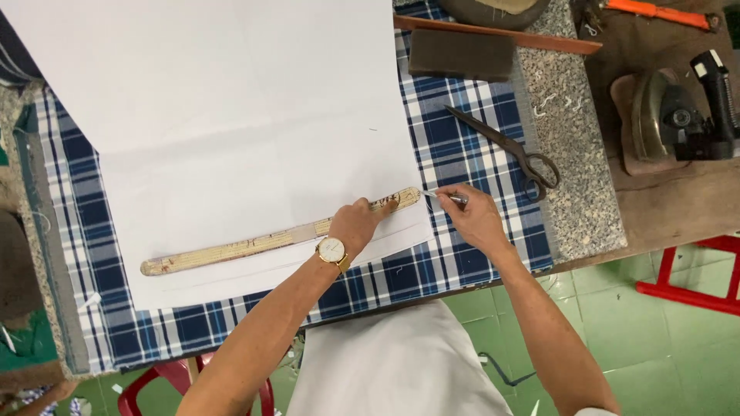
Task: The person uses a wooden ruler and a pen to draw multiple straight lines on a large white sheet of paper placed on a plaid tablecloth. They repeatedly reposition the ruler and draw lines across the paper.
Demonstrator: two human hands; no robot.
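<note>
My left hand, with a gold wristwatch on the wrist, presses flat on a long worn wooden ruler that lies slanted across a large white sheet. My right hand grips a thin pen or marking tool, its tip at the ruler's right end near the sheet's edge. The sheet lies on blue and white plaid fabric spread over the table.
Dark scissors lie on the plaid fabric to the right. A dark block and a wooden strip sit at the back. An old iron rests on the wooden bench at right. Red stools stand on the green floor.
</note>
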